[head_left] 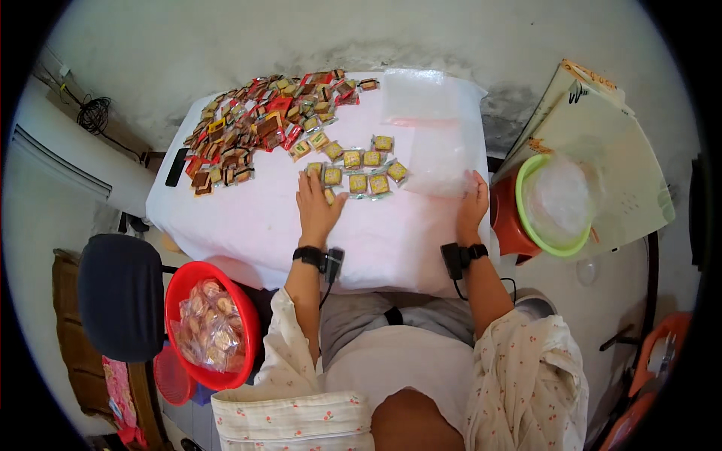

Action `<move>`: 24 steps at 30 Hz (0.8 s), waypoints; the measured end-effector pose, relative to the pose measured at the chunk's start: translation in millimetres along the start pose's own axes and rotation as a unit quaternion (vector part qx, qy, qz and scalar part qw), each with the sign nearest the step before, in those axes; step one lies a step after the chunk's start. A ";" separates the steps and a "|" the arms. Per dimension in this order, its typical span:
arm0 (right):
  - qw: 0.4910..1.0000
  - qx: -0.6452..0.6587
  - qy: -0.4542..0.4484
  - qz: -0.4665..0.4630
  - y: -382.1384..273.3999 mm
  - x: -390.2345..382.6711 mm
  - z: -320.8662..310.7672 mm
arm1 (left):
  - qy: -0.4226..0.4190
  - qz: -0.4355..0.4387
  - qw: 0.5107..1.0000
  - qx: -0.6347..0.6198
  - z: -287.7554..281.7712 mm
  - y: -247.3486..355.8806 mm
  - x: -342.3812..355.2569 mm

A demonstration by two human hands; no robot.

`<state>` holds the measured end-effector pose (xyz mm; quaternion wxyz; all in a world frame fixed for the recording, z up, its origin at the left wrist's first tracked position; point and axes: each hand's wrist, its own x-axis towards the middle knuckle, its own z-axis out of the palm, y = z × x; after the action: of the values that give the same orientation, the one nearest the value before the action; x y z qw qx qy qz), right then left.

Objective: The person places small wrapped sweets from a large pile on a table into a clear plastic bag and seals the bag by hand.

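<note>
Lying just beyond the left hand (317, 208): wrapped biscuit packets (366, 171).

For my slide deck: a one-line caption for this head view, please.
Left hand rests on wrapped biscuit packets; right hand touches a clear plastic bag on the cloth-covered table.

One table (248, 225) under a pink cloth carries about a dozen clear-wrapped square biscuits (353, 159), laid out in loose rows, and one heap of red and brown wrapped snacks (256, 124), too many and too jumbled to count. Two hands, a left hand (316, 207) and a right hand (474, 207), each wear one black wristband. There are two stacks of clear plastic bags (432, 131), one red basin (214, 323), one green-rimmed bowl (553, 207) and one black stool (120, 297).
</note>
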<state>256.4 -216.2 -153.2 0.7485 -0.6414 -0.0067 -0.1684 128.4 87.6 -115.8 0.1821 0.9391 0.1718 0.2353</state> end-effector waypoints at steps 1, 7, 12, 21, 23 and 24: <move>1.000 -0.002 0.003 -0.003 -4.1 -1.6 -2.7 | 0.006 -0.001 1.000 -0.023 1.6 3.9 8.4; 0.996 0.048 -0.014 0.070 -74.1 -39.4 -11.9 | 0.084 -0.018 0.986 -0.146 -14.1 40.6 -11.5; 0.991 0.077 -0.104 0.026 -87.7 -68.6 -14.2 | 0.040 0.140 0.966 -0.213 -44.8 117.4 -76.0; 0.966 -0.038 -0.193 -0.169 -129.0 -57.7 20.1 | 0.108 0.165 0.960 -0.199 -50.7 131.4 -23.8; 0.946 -0.081 -0.186 -0.251 -155.8 -53.8 21.7 | 0.158 0.188 0.950 -0.194 -74.6 136.9 -18.2; 0.919 -0.124 -0.181 -0.328 -164.6 -51.0 22.7 | 0.220 0.215 0.936 -0.174 -88.9 138.9 -21.5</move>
<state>170.0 -201.7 -3.1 0.5521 -0.7104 -0.3311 -0.2844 98.6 -19.5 8.0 0.2452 0.8323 -0.0417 0.4954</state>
